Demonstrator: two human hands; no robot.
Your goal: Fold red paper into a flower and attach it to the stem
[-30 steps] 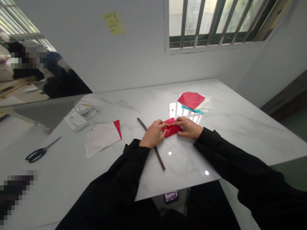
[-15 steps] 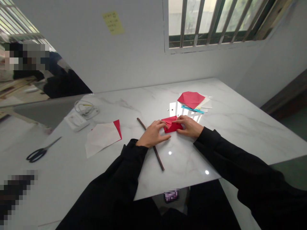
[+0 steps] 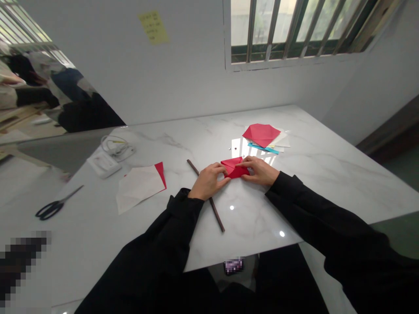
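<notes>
Marble table (image 3: 327, 183), 2 hands (image 3: 208, 182) (image 3: 259, 171), pressing red origami (image 3: 233, 169)

Two hands (image 3: 207, 182) hold one folded red paper (image 3: 234, 168). The table (image 3: 310, 174) adds one pair of scissors (image 3: 49, 209) — and one dark stick (image 3: 216, 214).

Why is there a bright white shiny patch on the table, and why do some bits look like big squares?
In the head view, the window reflects as a bright glare on the marble table, just behind the red folded paper; also in the head view, the blocky squares at the lower left are pixelated, so what lies under them is hidden.
</notes>
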